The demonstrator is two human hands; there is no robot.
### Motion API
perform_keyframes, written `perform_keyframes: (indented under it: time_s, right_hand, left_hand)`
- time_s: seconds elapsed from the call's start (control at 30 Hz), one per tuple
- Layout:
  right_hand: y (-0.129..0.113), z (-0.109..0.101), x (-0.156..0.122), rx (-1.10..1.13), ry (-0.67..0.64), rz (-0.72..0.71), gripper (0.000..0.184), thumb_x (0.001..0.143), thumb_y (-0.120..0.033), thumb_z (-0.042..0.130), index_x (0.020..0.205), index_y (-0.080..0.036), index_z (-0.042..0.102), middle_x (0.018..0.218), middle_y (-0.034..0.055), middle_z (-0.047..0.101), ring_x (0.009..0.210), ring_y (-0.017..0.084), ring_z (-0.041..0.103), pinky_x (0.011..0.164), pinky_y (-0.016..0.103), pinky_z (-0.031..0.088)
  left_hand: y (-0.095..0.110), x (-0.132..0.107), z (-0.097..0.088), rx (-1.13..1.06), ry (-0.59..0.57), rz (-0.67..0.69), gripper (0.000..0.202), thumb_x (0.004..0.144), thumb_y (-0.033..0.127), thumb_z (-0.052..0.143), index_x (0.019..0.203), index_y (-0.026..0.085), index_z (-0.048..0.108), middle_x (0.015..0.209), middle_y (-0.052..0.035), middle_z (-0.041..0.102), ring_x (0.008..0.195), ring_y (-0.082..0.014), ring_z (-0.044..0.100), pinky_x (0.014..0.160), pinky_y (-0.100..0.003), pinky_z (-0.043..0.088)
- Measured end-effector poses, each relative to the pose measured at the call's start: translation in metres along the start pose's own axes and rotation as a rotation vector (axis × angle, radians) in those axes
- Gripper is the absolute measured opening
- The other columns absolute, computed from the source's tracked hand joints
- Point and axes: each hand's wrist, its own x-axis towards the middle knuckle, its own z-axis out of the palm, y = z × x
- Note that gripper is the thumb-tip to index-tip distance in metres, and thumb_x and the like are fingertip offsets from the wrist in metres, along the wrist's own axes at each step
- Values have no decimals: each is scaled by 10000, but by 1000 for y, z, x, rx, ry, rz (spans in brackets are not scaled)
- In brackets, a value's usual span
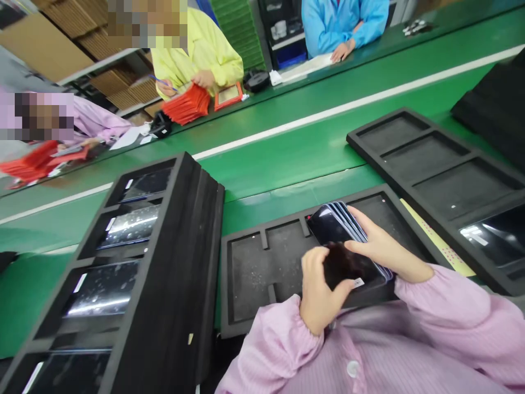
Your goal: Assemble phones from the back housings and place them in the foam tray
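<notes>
A stack of several glossy dark phones (326, 225) with blue-silver edges lies tilted over a black foam tray (283, 260) in front of me. My right hand (381, 249) is closed around the right edges, fingers behind and thumb on top. My left hand (320, 287) curves over the near left side of the stack, fingers and thumb pressing its edges. A small white label shows on the top face near my left thumb. Dark reflections on that glass blur whether my left hand grips only the top phone or the whole stack.
At left rises a tall pile of foam trays (180, 235), phones in its top slots. Another foam tray (430, 150) at right holds one phone (498, 232). A yellow strip (437, 238) lies between trays. Across the green bench (287, 158), co-workers handle orange-red sleeves (188, 104).
</notes>
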Motion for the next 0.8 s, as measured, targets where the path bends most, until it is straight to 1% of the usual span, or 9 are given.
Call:
perform_keyframes:
  time_s: [0.07, 0.17, 0.23, 0.33, 0.43, 0.53, 0.63, 0.73, 0.8]
  right_hand:
    - [6, 4, -13, 313, -7, -21, 888, 690, -467, 571, 1425, -108, 224, 1387, 171, 399, 1247, 310, 427, 1030, 460, 377]
    - [5, 19, -40, 506, 30, -216, 754, 827, -535, 529, 1438, -215, 225, 1433, 107, 361, 1284, 262, 392, 1042, 422, 386]
    - [2, 24, -54, 393, 83, -419, 645, 900, -553, 453, 1440, -258, 259, 1442, 83, 350, 1306, 249, 360, 1050, 414, 380]
    - [-5, 12, -57, 35, 182, -610, 636, 902, -623, 403, 1391, -215, 397, 1407, 132, 375, 1288, 291, 371, 1029, 456, 390]
    - [-22, -14, -45, -140, 276, -615, 486, 927, -542, 423, 1237, -191, 553, 1268, 138, 509, 1156, 267, 509, 929, 432, 478]
    - [-48, -34, -30, -239, 176, -682, 271, 912, -411, 510, 1026, -204, 641, 1040, 78, 636, 963, 207, 611, 842, 366, 526]
    - [-67, -38, -28, -363, 102, -902, 157, 904, -262, 530, 834, -195, 652, 945, 57, 660, 898, 181, 617, 772, 317, 533]
    - [-68, -34, -50, -442, 198, -1203, 202, 911, -141, 482, 764, -197, 609, 887, 20, 677, 928, 179, 609, 885, 354, 489]
    - [-67, -31, -76, -469, 110, -1267, 198, 930, -170, 470, 796, -224, 606, 849, -24, 690, 913, 148, 626, 986, 311, 443]
  left_hand:
    - [9, 3, -2, -360, 145, -149, 731, 606, 297, 745, 1248, 208, 408, 1345, -132, 431, 1241, -309, 402, 1037, -484, 321]
    - [29, 4, -6, -966, -96, -329, 678, 605, 340, 720, 1213, 195, 458, 1220, -122, 565, 1137, -315, 524, 952, -449, 415]
    - [41, -1, -9, -1162, -238, -405, 531, 607, 307, 703, 1093, 145, 562, 999, -117, 661, 986, -313, 607, 857, -427, 468]
    - [49, -13, -13, -1197, -195, -443, 437, 589, 233, 705, 1007, 133, 622, 872, -89, 677, 820, -257, 637, 749, -357, 486]
    - [49, -26, -13, -1176, -148, -495, 415, 548, 200, 713, 952, 136, 641, 813, -62, 669, 696, -188, 604, 648, -285, 458]
    - [49, -35, -13, -1102, -191, -547, 422, 502, 162, 711, 917, 126, 648, 768, -41, 648, 639, -141, 545, 589, -239, 406]
    - [51, -39, -16, -1008, -220, -542, 444, 493, 162, 709, 931, 121, 646, 759, -30, 633, 636, -127, 511, 577, -227, 377]
    - [54, -40, -20, -976, -223, -502, 464, 505, 168, 707, 961, 122, 637, 805, -41, 644, 686, -146, 525, 625, -246, 396]
    - [55, -41, -22, -1001, -227, -489, 455, 518, 169, 709, 965, 126, 631, 817, -43, 645, 691, -151, 533, 636, -256, 402]
